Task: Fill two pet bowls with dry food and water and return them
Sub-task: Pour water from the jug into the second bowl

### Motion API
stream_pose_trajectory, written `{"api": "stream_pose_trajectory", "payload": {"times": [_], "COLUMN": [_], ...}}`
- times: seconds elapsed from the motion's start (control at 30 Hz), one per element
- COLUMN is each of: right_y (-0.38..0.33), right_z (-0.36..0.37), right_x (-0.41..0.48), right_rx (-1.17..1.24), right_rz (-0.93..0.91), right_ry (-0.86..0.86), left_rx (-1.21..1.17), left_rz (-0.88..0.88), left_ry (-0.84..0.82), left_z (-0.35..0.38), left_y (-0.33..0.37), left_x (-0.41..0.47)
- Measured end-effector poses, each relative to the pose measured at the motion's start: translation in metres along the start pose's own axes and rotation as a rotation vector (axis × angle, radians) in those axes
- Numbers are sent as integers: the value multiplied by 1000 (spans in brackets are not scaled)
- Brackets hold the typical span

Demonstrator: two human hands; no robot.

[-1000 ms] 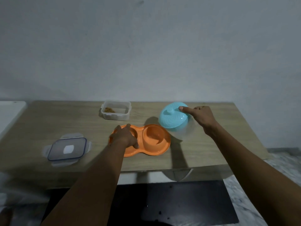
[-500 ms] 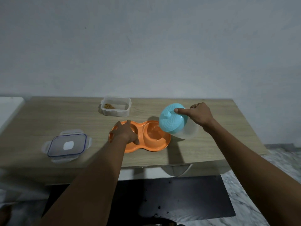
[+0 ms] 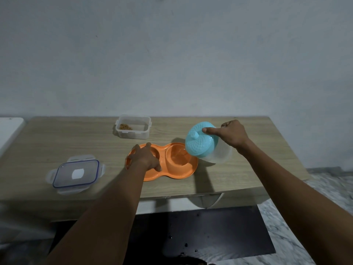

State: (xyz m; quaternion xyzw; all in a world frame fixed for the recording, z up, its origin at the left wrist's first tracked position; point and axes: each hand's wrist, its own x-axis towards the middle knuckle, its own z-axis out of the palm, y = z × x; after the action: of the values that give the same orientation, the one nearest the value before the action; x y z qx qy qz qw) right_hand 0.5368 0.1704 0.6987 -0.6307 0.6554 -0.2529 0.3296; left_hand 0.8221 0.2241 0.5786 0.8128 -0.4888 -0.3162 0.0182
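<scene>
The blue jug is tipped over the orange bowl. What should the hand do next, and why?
Probably tip the blue-lidded jug slightly further. The right hand holds it tilted over the right cup of the orange double bowl, which looks only partly filled, while the left hand steadies the bowl.

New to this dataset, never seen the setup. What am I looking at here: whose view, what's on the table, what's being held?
There is no robot: the single picture comes from a camera on a person's head, looking down at their bare arms. On the wooden table sits an orange double pet bowl. The left hand rests on its left cup, steadying it. The right hand holds a clear jug with a blue lid, tipped toward the right cup, apparently pouring water. Behind the bowl stands an open food box with a little dry food in one corner. Its lid lies flat at the table's left.
</scene>
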Motion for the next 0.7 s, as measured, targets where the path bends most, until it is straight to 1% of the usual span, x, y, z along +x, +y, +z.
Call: {"api": "stream_pose_trajectory", "payload": {"times": [0.7], "right_y": [-4], "right_z": [-11], "right_x": [-7], "right_rx": [14], "right_rz": [-8], "right_ry": [12], "left_rx": [22], "left_rz": [-6], "left_ry": [-4], "left_z": [-4], "left_y": [4], "left_x": [-7]}}
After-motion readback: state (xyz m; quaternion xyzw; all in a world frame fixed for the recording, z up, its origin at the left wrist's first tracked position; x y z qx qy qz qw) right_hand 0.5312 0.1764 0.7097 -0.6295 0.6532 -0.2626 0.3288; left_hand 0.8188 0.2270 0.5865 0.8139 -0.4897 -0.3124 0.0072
